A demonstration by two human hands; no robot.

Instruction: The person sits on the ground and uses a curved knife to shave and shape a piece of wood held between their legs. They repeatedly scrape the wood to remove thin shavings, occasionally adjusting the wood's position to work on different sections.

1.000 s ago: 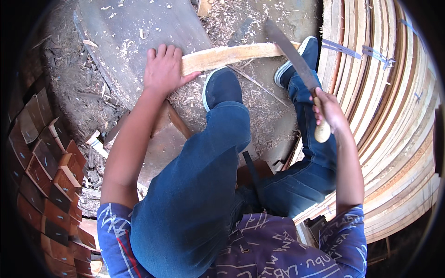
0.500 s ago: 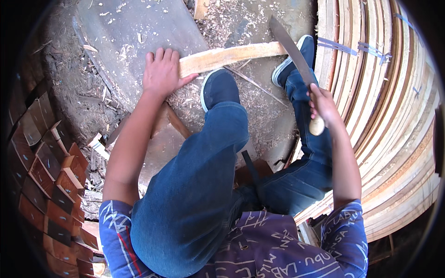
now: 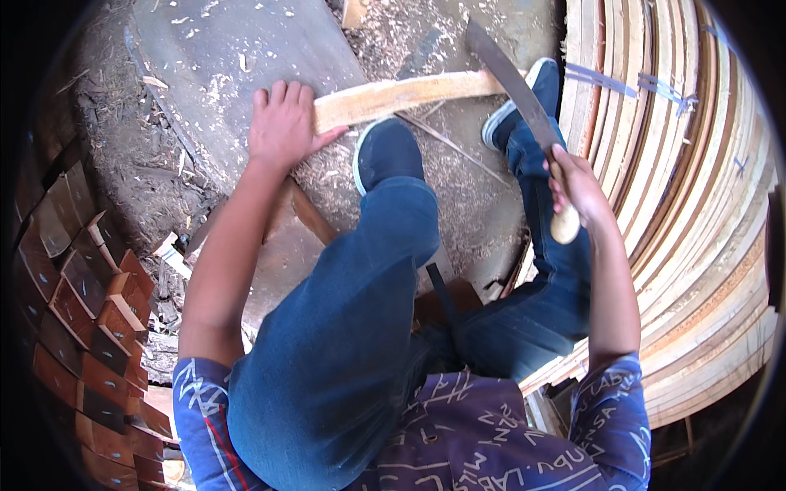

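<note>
A pale, slightly curved strip of wood [image 3: 393, 96] lies across the work spot, from my left hand towards my far right shoe. My left hand [image 3: 282, 127] grips its left end, fingers over the top and thumb along the near edge. A machete [image 3: 524, 98] with a dark blade and light wooden handle is in my right hand [image 3: 575, 184], fingers wrapped round the handle. Its blade slants up and left, passing over the strip's right end in this view; whether it touches the wood I cannot tell. My left shoe [image 3: 389, 155] is close against the strip's near edge.
Long curved wooden strips [image 3: 655, 204], bundled with bluish ties, are stacked along the right. Cut wooden blocks [image 3: 90, 327] are piled at the left. A grey metal sheet [image 3: 246, 49] strewn with wood chips covers the ground ahead. A thin stick [image 3: 454, 147] lies beyond my left shoe.
The machete's handle has shifted slightly right and nearer, its tip a little left. The strip and my left hand have moved very slightly up and left in the picture.
</note>
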